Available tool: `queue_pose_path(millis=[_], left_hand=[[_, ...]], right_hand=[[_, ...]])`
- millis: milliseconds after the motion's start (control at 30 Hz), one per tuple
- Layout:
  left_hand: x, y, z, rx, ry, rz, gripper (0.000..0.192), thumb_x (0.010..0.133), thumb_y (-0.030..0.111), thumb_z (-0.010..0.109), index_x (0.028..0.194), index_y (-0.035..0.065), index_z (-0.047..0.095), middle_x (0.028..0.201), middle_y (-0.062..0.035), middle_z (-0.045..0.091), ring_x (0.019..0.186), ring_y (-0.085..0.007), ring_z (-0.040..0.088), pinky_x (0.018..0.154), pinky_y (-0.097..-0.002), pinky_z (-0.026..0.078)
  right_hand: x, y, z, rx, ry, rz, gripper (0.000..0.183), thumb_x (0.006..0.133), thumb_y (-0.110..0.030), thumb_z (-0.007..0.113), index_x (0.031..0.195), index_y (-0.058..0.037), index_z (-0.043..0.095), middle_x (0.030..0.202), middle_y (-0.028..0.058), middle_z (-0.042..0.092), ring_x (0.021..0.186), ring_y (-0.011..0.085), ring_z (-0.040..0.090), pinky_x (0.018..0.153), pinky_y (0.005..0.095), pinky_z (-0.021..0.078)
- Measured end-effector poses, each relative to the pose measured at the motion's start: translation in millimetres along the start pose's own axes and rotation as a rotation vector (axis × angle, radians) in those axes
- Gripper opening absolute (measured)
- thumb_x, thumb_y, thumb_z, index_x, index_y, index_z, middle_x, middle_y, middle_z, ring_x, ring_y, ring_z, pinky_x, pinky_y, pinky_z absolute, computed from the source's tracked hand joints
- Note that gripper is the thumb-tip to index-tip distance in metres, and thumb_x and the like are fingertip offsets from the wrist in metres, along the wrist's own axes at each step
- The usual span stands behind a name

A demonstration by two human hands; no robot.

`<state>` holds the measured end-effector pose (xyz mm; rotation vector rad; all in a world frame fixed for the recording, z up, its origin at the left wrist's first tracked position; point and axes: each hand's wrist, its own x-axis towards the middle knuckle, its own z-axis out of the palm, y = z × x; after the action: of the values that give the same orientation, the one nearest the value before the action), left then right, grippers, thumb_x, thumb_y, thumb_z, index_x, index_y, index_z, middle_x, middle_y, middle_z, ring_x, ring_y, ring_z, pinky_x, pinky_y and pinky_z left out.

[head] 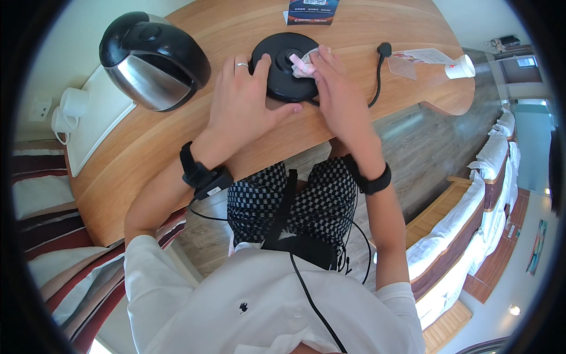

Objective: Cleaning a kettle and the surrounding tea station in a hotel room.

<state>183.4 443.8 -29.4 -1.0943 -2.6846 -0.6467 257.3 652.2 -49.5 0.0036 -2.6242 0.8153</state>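
Note:
A round black electric kettle base [283, 86] lies on the wooden desk before me, a raised connector at its centre. My left hand [243, 97] rests along its left side, thumb spread along the near edge and fingers at the rim. In my right hand [338, 86] is a crumpled white and pink wipe [303, 68], pressed on the right part of the base. The base's cord passes beneath my right hand and comes out at the right, ending in a black plug [384, 48]. To the left stands the steel and black kettle [152, 79], apart from its base.
Two white mugs [74, 102] stand by a white tray [104, 113] at the left. A printed card stand [313, 12] is behind the base. Farther right are a leaflet [422, 55] and a white paper cup [460, 67]. The wooden desk's edge [283, 152] curves close to my lap.

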Motion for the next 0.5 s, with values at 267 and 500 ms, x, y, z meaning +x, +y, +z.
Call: queue_pose_path(millis=[267,500], left_hand=[[3,-6,-8,0.066,0.025,0.118,0.096,0.080,0.053,0.091,0.148,-0.0071,0.057,0.131,-0.0281,0.063,0.125,-0.0461,0.058,0.107,-0.0530,0.049],[8,-18,-2,-0.104,-0.082,0.079,0.103,0.080,0.054,0.091,0.155,-0.0043,0.051,0.164,-0.0285,0.048,0.138,-0.0473,0.058,0.116,-0.0487,0.048]], right_hand=[[33,37,-16,0.235,-0.131,-0.210,0.034,0.108,-0.005,0.058,0.140,0.0012,0.066,0.151,0.0254,0.062,0.142,0.0434,0.056,0.117,0.0454,0.0474],[4,-2,-10,0.017,0.002,-0.059,0.039,0.103,-0.003,0.060,0.141,0.0017,0.063,0.154,0.0220,0.060,0.144,0.0419,0.054,0.113,0.0455,0.0509]])
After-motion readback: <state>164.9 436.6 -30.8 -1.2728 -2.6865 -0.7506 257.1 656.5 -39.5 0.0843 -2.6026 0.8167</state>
